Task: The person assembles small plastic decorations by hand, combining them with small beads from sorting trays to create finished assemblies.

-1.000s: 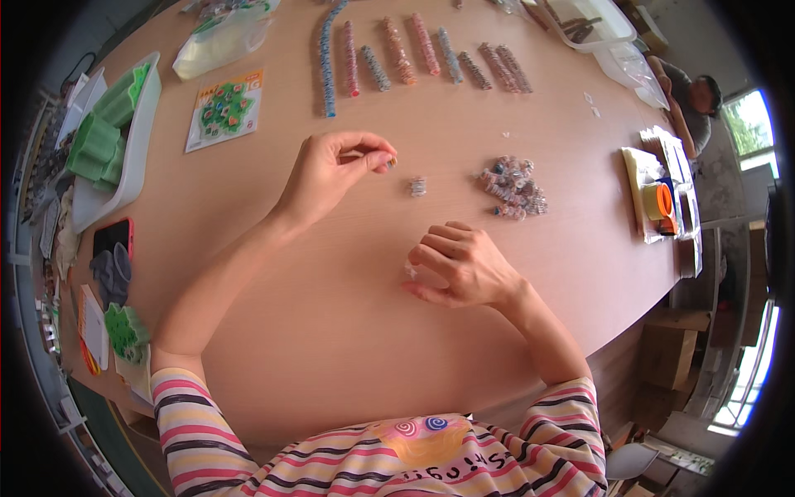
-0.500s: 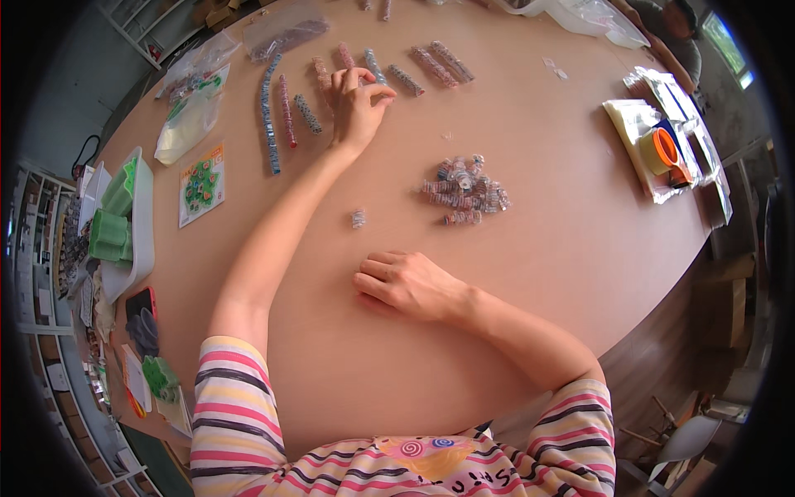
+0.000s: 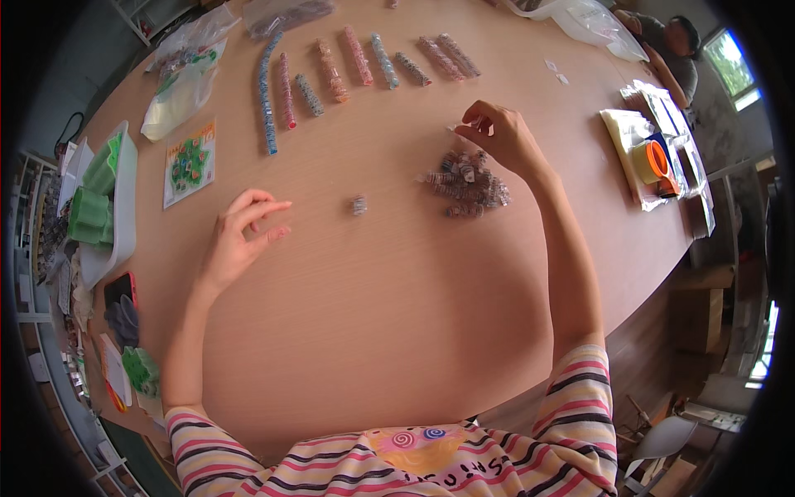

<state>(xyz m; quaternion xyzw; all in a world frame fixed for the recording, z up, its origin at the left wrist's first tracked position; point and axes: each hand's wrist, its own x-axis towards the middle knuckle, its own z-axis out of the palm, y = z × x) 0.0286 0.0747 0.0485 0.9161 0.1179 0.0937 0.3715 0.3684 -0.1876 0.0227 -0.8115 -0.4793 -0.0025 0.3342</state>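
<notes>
Since half a second ago: left hand (image 3: 240, 240) back from far bead rows, fingers loosely spread, empty; right hand (image 3: 501, 137) now pinching one small clear bead-like piece above the heap of small clear-and-coloured pieces (image 3: 466, 182). Risk, likely: sleeve or wrist scattering heap, stray piece (image 3: 358, 205) rolling away.
</notes>
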